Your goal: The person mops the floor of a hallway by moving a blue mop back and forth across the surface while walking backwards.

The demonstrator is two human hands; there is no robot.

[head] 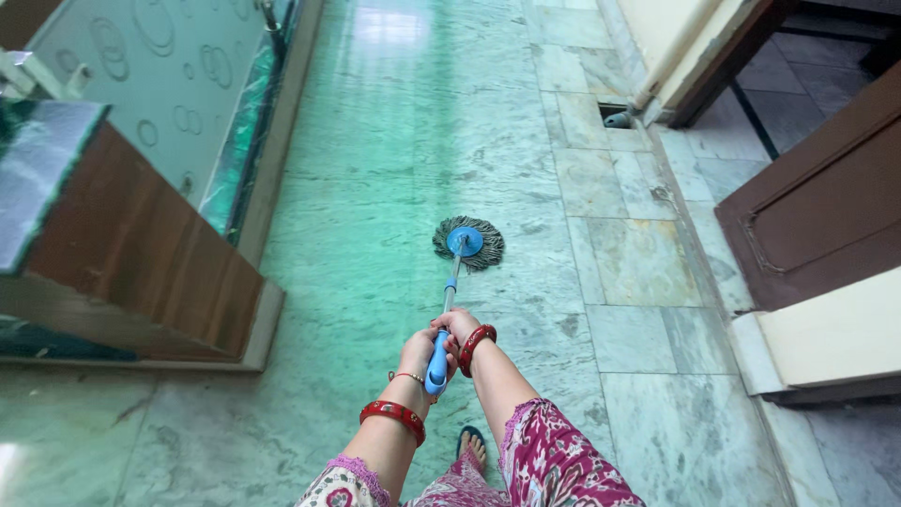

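The mop (466, 245) is lying with its round head of grey-green strings spread flat on the marble floor (375, 169), near the middle of the corridor and well apart from both side walls, its blue hub sitting on top and its thin shaft running back toward the person. The shaft looks light and stiff, while the string head looks soft and floppy, likely dragging a little where the stone is damp and glossy; the thick blue grip at the near end seems the natural place to take it, with both hands stacked for leverage. The left hand (419, 355) is wrapping closed around the lower end of that blue grip, and the right hand (459, 328) is closing around the shaft just above it, the two touching each other. Red bangles are circling both wrists, and patterned pink sleeves are showing at the bottom edge. A sandalled foot (472, 448) is standing on the floor below the hands. To the left, a wooden cabinet (141, 253) with a glass front is lining the floor's edge; to the right, a brown door (817, 216) is standing open beside a small floor drain (615, 115).
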